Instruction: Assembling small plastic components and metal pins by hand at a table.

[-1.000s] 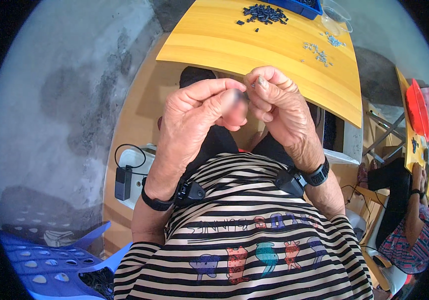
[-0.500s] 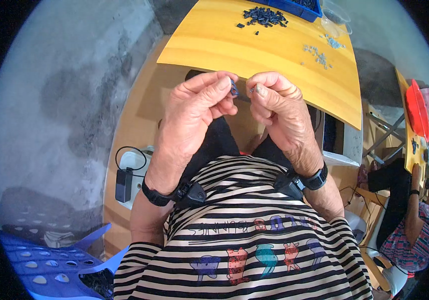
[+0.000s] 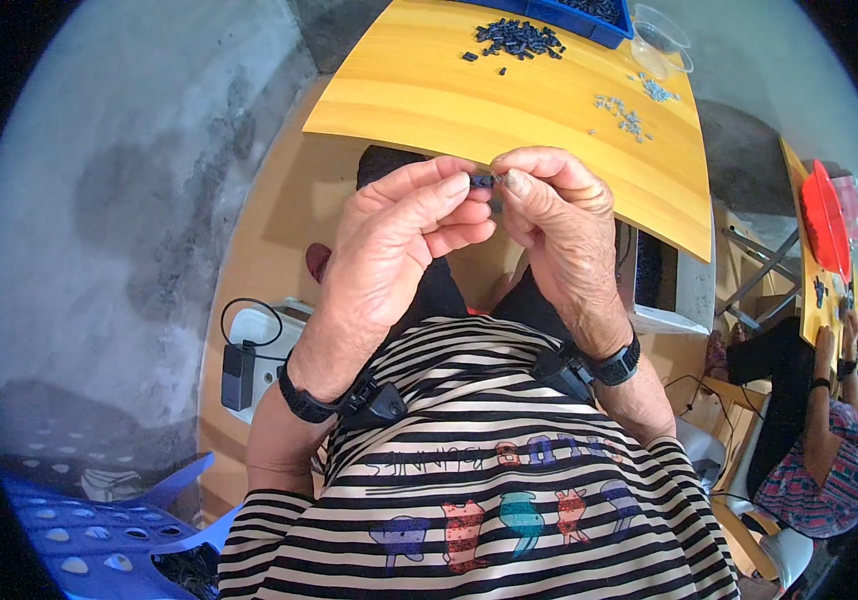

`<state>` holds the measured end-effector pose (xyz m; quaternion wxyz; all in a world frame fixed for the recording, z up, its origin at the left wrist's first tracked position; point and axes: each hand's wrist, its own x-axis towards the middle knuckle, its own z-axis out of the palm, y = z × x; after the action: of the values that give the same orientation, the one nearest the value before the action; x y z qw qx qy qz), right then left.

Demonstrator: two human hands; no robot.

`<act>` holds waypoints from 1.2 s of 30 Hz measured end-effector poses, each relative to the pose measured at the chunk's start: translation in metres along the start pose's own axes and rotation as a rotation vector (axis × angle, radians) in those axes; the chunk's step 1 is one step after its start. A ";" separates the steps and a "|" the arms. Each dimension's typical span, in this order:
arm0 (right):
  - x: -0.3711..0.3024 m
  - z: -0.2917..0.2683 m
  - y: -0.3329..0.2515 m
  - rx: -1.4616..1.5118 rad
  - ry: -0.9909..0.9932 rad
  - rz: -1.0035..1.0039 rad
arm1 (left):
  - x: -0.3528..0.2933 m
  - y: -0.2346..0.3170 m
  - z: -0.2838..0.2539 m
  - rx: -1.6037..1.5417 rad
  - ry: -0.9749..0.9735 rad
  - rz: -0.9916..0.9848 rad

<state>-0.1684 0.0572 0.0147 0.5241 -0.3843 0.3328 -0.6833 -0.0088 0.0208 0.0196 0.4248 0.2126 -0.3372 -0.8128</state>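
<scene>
Just in front of the yellow table's [image 3: 489,120] near edge, my left hand [image 3: 379,240] pinches a small black plastic piece [image 3: 482,181] between thumb and fingers. My right hand [image 3: 574,235] is closed in a pinch at the right end of that piece. Something tiny and pale seems to sit between its fingertips, too small to name. Both thumbs are almost touching across the piece. On the table lie a pile of small black pieces [image 3: 521,40] and, farther right, a scatter of small silvery pieces [image 3: 624,115].
A blue tray [image 3: 604,32] with dark pieces and a clear plastic tub [image 3: 654,55] stand at the table's far end. A blue plastic chair [image 3: 99,520] is at lower left, beside a power strip [image 3: 254,335]. Another person [image 3: 824,460] sits at a table with a red basin [image 3: 824,220].
My hands have come together, bringing the right fingertips to the end of the black piece. That piece now lies level and shows more clearly. The whole view has shifted slightly.
</scene>
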 end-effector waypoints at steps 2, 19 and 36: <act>0.000 -0.001 0.000 -0.016 0.009 -0.005 | 0.001 -0.002 0.000 -0.018 0.003 -0.007; 0.002 -0.005 0.001 -0.238 0.016 -0.079 | 0.000 -0.013 0.001 0.001 0.016 -0.033; 0.003 -0.008 0.005 -0.449 0.017 -0.226 | 0.002 -0.020 -0.002 -0.036 0.023 0.037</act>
<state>-0.1735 0.0538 0.0074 0.3432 -0.5199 0.4356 -0.6498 -0.0197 0.0265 0.0041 0.4471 0.2081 -0.3216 -0.8083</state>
